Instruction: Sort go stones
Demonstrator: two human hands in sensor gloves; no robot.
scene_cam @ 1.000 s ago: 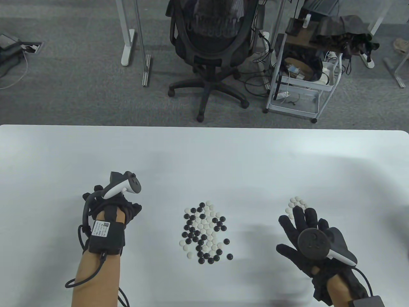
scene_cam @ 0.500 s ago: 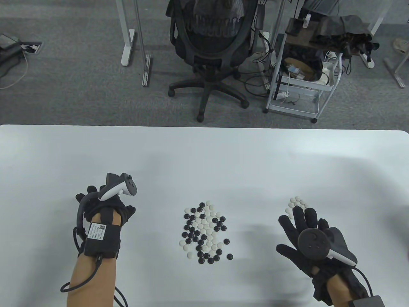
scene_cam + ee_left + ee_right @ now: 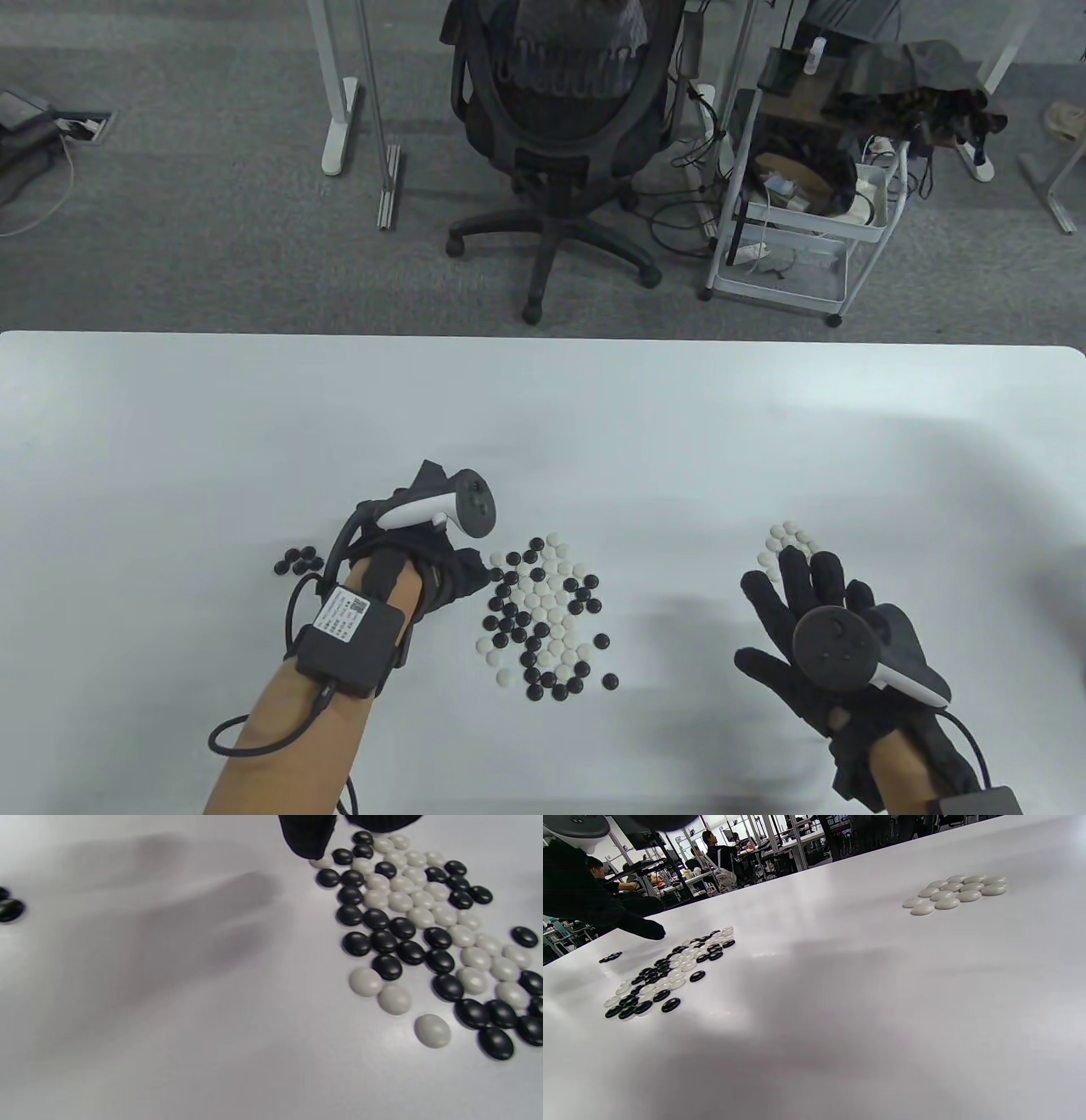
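Unreadable label (image 3: pixel 341 614) on left hand (image 3: pixel 433 560) wrist box

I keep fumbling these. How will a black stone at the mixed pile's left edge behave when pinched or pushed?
The black stone looks smooth and glossy, so it may slip from gloved fingers. Its low, rounded shape suggests it would slide rather than roll on the white table. Neighbours in the mixed pile touch it, so a push probably shifts them too.
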